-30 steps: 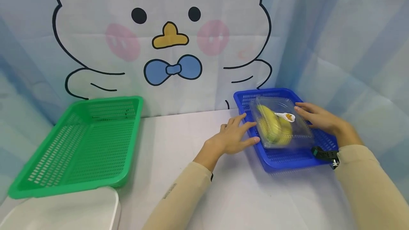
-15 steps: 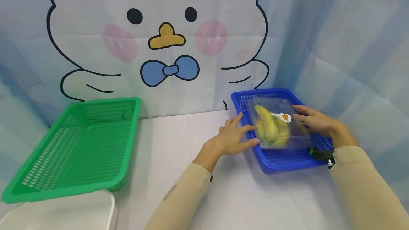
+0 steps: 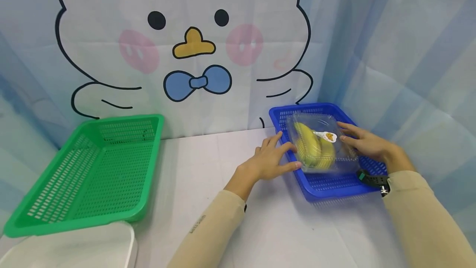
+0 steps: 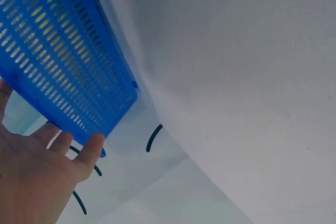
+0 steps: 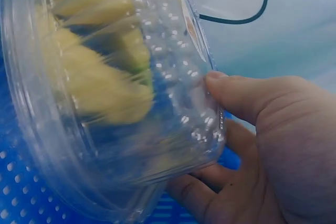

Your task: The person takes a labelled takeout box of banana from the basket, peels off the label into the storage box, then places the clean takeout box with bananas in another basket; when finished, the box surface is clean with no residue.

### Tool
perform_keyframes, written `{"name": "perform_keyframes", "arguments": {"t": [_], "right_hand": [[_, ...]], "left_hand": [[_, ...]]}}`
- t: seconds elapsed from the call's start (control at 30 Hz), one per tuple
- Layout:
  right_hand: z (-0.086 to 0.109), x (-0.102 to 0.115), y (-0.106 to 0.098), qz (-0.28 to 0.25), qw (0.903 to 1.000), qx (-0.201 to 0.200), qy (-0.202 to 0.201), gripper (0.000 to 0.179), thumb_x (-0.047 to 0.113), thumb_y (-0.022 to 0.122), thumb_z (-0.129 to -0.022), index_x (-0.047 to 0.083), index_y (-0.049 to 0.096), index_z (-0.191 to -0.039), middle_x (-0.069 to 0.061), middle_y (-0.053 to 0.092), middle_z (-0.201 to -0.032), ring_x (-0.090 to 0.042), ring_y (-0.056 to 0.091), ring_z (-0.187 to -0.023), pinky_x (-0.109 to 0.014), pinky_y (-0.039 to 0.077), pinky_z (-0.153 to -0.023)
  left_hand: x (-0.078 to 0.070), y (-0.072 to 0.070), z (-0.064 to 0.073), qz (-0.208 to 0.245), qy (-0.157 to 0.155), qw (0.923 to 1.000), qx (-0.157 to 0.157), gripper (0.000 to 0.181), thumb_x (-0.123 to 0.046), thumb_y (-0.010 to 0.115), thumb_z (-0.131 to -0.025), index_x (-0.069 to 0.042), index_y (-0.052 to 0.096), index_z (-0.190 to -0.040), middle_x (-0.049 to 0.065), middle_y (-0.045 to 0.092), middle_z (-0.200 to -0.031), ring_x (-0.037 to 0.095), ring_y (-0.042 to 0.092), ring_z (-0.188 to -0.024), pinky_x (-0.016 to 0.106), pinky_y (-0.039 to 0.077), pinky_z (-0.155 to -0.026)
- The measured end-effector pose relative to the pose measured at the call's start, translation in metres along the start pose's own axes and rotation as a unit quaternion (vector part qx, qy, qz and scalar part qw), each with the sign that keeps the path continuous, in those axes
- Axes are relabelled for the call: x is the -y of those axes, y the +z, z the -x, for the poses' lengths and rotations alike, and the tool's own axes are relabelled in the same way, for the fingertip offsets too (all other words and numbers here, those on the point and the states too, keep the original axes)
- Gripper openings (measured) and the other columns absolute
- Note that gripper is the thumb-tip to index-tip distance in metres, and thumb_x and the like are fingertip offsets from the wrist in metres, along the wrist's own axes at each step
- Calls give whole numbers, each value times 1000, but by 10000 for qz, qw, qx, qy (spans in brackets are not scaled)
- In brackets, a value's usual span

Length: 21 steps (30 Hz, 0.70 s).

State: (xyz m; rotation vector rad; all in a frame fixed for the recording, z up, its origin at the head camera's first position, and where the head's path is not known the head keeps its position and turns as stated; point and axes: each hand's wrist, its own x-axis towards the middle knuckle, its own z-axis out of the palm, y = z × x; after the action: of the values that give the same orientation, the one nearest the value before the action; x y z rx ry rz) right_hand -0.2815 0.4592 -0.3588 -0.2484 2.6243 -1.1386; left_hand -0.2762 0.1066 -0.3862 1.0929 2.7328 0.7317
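Note:
In the head view a clear plastic clamshell box (image 3: 346,152) with yellow bananas (image 3: 310,146) inside sits tilted in the blue basket (image 3: 316,193). A white sticker (image 3: 327,136) with a banana picture is on its lid. My right hand (image 3: 366,144) grips the box's right side. In the right wrist view the thumb (image 5: 236,90) presses the lid edge and the fingers (image 5: 197,190) reach beneath. My left hand (image 3: 265,160) has its fingers spread at the basket's left rim; in the left wrist view the fingertips overlap that rim.
A green basket (image 3: 146,189) stands at the left on the white tabletop (image 3: 197,164). A white bin (image 3: 128,241) is at the lower left. Behind and to the right hang printed cloth walls (image 3: 416,53), close to the blue basket.
The box has shifted slightly left within the blue basket, with my right hand following. My left hand stays at the rim. The head view has turned a little.

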Motion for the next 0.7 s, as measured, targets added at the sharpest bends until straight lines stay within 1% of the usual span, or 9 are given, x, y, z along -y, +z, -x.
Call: {"name": "perform_keyframes", "arguments": {"t": [0.13,0.17,0.23,0.27,0.37,0.43,0.53,0.63,0.7], "right_hand": [[1,3,1,211,9990,-315,-248,65,29,46,-112,5,16,-165,-30,8,-168,-50,24,-146,-68,28,-111],[1,4,1,246,9986,-387,-273,64,29,45,-112,6,18,-165,-30,16,-166,-48,35,-138,-63,33,-109],[3,6,2,291,9975,-532,-358,62,28,44,-112,5,20,-164,-37,42,-145,-43,54,-114,-52,42,-101],[4,6,2,357,9968,-596,-400,61,28,43,-112,5,21,-164,-36,45,-143,-34,57,-111,-44,45,-100],[8,7,0,443,9952,-751,-445,59,28,41,-113,5,22,-164,-32,52,-129,-26,57,-89,-32,46,-84],[11,10,-3,507,9940,-867,-439,59,29,41,-113,4,23,-163,-30,45,-148,-28,56,-111,-33,46,-91],[15,15,-8,423,9937,-933,-453,60,28,43,-112,2,23,-163,-29,25,-164,-48,37,-140,-56,40,-108],[18,18,-10,324,9941,-929,-450,60,27,44,-112,1,24,-162,-29,20,-166,-56,19,-149,-74,24,-112],[20,18,-10,301,9947,-903,-396,59,27,44,-112,2,25,-162,-29,19,-166,-57,20,-148,-75,23,-111]], "left_hand": [[0,0,-1,-94,63,9999,-29,49,-67,49,-100,-38,52,-138,12,10,-173,39,12,-157,69,27,-117],[0,-1,-1,-93,66,9999,-29,49,-67,50,-100,-38,52,-139,12,10,-173,39,12,-157,69,27,-116],[0,0,-1,-96,54,9999,2,49,-67,50,-99,-38,52,-139,12,10,-173,39,13,-157,69,27,-116],[0,0,0,-101,42,9999,23,50,-68,49,-99,-39,51,-140,12,9,-173,38,13,-157,69,27,-116],[-2,0,-1,-139,30,9999,40,53,-69,49,-99,-41,45,-142,11,9,-173,37,13,-157,68,27,-116],[-3,0,-2,-209,62,9998,13,54,-70,47,-98,-41,42,-143,11,10,-173,37,14,-157,67,27,-116],[-3,-1,-4,-254,100,9996,-15,54,-71,46,-99,-39,43,-141,12,11,-173,38,14,-157,68,27,-115],[-3,-3,-4,-282,61,9996,47,51,-70,45,-99,-37,46,-138,12,10,-173,38,13,-157,68,26,-115],[-3,-4,-4,-283,21,9995,114,50,-69,46,-100,-36,47,-137,13,10,-173,38,13,-157,69,26,-115]]}}
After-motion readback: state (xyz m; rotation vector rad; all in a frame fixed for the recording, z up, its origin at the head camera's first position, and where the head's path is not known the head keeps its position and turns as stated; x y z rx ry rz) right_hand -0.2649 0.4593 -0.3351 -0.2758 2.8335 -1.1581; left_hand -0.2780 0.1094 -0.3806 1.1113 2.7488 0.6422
